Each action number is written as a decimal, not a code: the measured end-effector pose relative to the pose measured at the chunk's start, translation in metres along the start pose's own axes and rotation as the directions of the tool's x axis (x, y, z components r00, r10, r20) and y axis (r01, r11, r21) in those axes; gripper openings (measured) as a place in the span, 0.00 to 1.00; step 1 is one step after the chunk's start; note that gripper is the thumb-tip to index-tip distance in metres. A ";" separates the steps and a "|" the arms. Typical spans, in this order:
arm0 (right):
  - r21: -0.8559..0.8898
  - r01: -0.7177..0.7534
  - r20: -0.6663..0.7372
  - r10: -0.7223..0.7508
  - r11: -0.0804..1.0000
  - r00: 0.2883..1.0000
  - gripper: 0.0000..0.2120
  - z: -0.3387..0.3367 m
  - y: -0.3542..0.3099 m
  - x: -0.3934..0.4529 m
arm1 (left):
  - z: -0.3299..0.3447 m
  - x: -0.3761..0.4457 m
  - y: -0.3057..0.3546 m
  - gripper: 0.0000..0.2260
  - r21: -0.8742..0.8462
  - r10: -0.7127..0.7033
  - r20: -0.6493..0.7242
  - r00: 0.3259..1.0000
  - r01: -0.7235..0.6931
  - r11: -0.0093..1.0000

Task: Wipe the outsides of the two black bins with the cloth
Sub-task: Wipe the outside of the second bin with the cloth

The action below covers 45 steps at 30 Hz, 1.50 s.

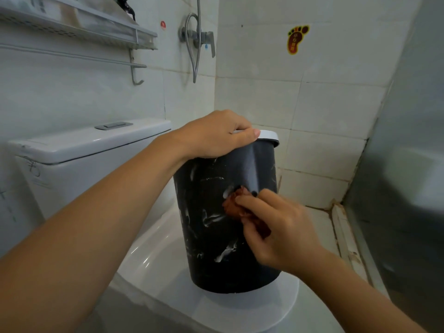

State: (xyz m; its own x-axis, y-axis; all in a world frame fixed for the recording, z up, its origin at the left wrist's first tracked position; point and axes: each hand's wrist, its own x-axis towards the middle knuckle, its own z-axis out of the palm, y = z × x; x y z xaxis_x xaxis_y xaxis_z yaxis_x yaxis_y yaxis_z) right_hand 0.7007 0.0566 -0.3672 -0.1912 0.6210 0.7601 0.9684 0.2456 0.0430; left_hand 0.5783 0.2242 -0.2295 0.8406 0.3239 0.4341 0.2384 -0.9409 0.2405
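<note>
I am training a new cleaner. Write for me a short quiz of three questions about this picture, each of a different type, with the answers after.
1. True or false: the black bin stands on the floor.
2. Which hand holds the brown cloth? A) the left hand B) the right hand C) neither
3. Fill the gap: the left hand grips the bin at its white ____.

Key
1. False: it stands on the closed toilet lid.
2. B: the right hand presses the cloth against the bin's side, where white streaks show.
3. rim.
</note>
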 end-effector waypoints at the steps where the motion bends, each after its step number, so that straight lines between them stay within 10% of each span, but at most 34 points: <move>1: -0.016 -0.004 0.004 0.004 1.000 1.000 0.15 0.001 -0.001 -0.001 | 0.000 0.001 -0.001 0.22 -0.002 0.004 0.002 1.000 -0.004 1.000; 21: 0.003 -0.214 -0.239 0.209 0.977 0.948 0.18 -0.008 0.012 0.046 | 0.004 0.012 0.014 0.20 -0.146 -0.057 0.101 0.993 0.071 0.987; 45: 0.063 -0.108 -0.051 0.111 0.992 0.993 0.18 0.017 0.001 -0.044 | -0.003 0.005 -0.003 0.21 -0.123 -0.092 0.027 0.995 0.095 0.988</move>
State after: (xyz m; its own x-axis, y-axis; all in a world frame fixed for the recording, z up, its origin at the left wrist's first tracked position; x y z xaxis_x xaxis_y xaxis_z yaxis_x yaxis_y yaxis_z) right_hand 0.7070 0.0420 -0.4116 -0.0740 0.6060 0.7920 0.9714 0.2233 -0.0801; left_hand 0.5807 0.2288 -0.2257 0.8280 0.4067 0.3861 0.2555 -0.8865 0.3858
